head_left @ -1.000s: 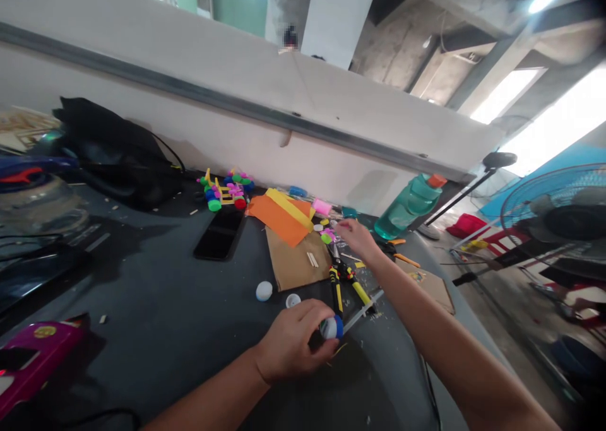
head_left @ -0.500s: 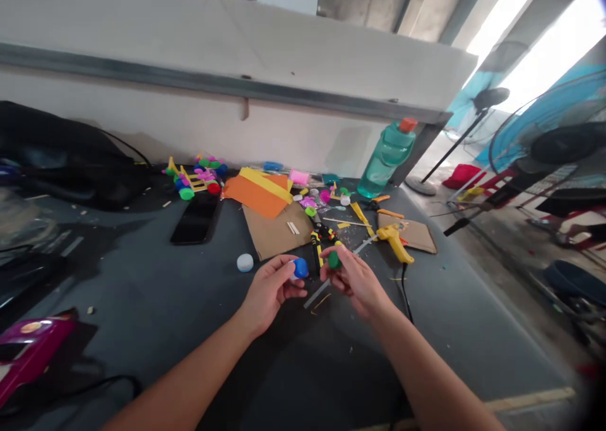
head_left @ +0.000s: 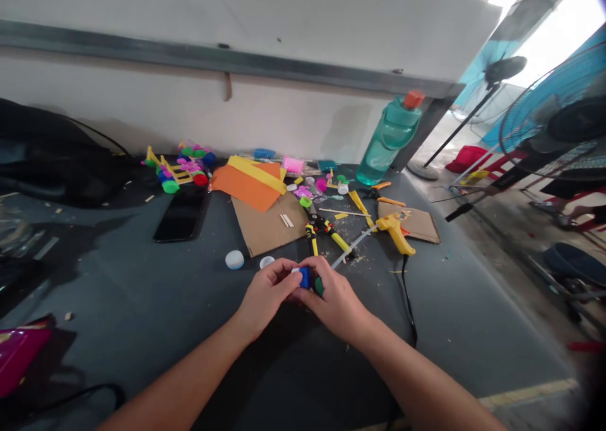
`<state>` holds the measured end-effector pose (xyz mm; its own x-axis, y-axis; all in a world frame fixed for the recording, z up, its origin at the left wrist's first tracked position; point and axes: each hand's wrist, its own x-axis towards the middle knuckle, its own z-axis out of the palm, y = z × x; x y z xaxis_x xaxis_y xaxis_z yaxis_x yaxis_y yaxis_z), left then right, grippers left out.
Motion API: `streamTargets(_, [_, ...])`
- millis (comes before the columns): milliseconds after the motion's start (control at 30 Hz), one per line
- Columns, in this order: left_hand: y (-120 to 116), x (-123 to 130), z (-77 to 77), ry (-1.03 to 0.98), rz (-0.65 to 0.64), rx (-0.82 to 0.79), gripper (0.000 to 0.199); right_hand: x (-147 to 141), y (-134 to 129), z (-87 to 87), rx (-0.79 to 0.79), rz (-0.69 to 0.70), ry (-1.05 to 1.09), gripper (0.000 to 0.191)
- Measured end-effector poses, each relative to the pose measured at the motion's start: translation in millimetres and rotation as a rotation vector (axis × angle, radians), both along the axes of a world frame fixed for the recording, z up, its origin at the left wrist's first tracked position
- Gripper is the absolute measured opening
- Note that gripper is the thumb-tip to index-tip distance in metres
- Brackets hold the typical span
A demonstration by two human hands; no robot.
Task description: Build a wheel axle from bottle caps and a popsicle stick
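Closer together than half a second before, the left hand (head_left: 267, 292) and the right hand (head_left: 339, 300) met above the near middle of the worktop (head_left: 189, 330). Left fingers were closed on the blue-and-white cap piece (head_left: 304, 278), while right fingers bent around its right side and kept the green cap (head_left: 319, 286), partly hidden; farther right rested the yellow glue gun (head_left: 396, 232).
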<state>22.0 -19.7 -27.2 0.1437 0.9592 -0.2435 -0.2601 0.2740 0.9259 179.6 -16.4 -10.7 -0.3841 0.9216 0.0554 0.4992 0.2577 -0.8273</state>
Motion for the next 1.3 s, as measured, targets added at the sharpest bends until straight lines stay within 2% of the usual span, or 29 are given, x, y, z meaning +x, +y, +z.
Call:
streamTargets(100, [3.6,-5.5,1.4,0.075,0.116,0.081,0.025,1.0,5.5,-3.9,0.032,-0.083,-0.069,0.023])
streamTargets(200, [6.6,-10.7,4.2,0.064,0.245,0.113,0.028,3.5,11.1,-8.6,-0.016,-0.186,-0.142,0.038])
streamTargets(267, [6.7,-11.7,5.5,0.018,0.265,0.095,0.031,5.4,13.9,-10.4,-0.050,-0.227,-0.097,0.037])
streamTargets(367, [4.3,-9.3,5.2,-0.046,0.209,0.043,0.033,7.5,17.1,-10.9,-0.130,-0.216,0.109,0.023])
streamTargets(500, [1.0,-5.8,4.3,-0.152,0.099,-0.010,0.031,7.6,18.1,-7.2,-0.286,-0.293,0.489,0.023])
streamTargets(600, [-0.3,-6.4,6.3,-0.255,0.024,-0.047,0.029,7.7,15.7,-3.3,-0.242,-0.337,0.585,0.021])
streamTargets(667, [-0.7,-7.2,7.6,-0.294,-0.015,-0.071,0.028,8.8,13.9,-2.3,-0.160,-0.323,0.521,0.022])
streamTargets(867, [-0.9,-5.9,3.8,-0.292,-0.084,-0.111,0.028,12.7,14.9,-6.2,0.061,-0.259,0.112,0.021])
streamTargets(1133, [-1.2,-4.1,-3.2,-0.217,-0.067,-0.072,0.030,10.0,12.5,-16.5,0.188,-0.057,0.000,0.049])
streamTargets(1300, [-0.9,-4.2,-3.9,-0.155,-0.072,-0.058,0.031,12.4,12.5,-18.7,0.309,-0.013,-0.024,0.048])
